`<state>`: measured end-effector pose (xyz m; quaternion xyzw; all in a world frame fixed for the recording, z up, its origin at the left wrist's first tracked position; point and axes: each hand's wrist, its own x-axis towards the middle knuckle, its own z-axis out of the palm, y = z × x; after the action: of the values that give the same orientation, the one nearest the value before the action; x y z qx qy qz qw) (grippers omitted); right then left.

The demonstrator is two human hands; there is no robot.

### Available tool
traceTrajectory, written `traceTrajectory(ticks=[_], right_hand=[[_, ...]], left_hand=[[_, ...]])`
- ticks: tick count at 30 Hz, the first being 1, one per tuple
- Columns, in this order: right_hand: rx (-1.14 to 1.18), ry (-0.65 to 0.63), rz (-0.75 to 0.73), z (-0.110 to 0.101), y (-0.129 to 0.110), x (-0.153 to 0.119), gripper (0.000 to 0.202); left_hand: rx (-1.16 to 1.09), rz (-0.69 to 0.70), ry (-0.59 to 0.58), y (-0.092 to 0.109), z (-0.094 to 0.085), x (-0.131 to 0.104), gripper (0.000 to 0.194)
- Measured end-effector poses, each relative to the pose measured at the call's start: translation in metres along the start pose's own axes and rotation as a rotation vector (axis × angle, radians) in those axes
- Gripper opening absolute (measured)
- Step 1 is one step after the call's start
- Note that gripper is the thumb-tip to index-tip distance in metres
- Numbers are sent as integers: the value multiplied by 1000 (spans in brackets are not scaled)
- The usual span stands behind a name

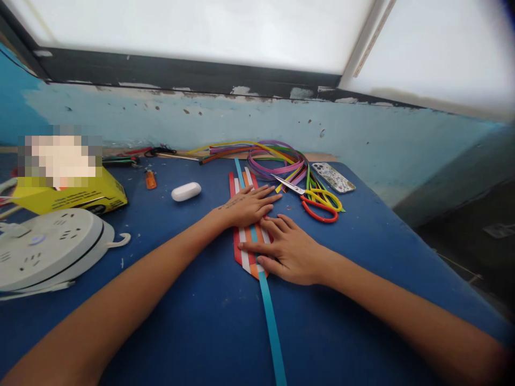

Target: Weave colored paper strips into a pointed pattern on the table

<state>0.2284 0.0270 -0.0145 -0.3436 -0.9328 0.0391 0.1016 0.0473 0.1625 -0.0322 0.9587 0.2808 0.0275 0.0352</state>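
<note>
A flat woven piece of red, white and orange strips (244, 252) lies on the blue table, partly covered by both hands. My left hand (251, 206) rests flat across its upper part, fingers stretched to the right. Lower down, my right hand (287, 249) lies on the piece with fingers spread, thumb and index finger near its pointed lower end. A long blue strip (271, 321) runs lengthwise through the weave. Its lower end reaches toward me and its upper end sticks out at the far side. Neither hand grasps anything that I can see.
Scissors (308, 201) with red and yellow handles lie right of my hands, beside coiled coloured strips (277, 155). A phone (333, 177) is at the right. Leftward are a white case (185, 191), an orange-handled tool (150, 179), a yellow box (76, 190) and a cord reel (52, 246).
</note>
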Motion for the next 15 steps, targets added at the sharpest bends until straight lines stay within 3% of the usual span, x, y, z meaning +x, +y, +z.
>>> traceTrajectory(ticks=[12,15], right_hand=[[33,129,12,3,3,-6,46],[134,252,25,3,5,-7,43]], left_hand=[[8,-52,-36,6,-7,1,53],[-11,-42,-34,6,-7,1,53]])
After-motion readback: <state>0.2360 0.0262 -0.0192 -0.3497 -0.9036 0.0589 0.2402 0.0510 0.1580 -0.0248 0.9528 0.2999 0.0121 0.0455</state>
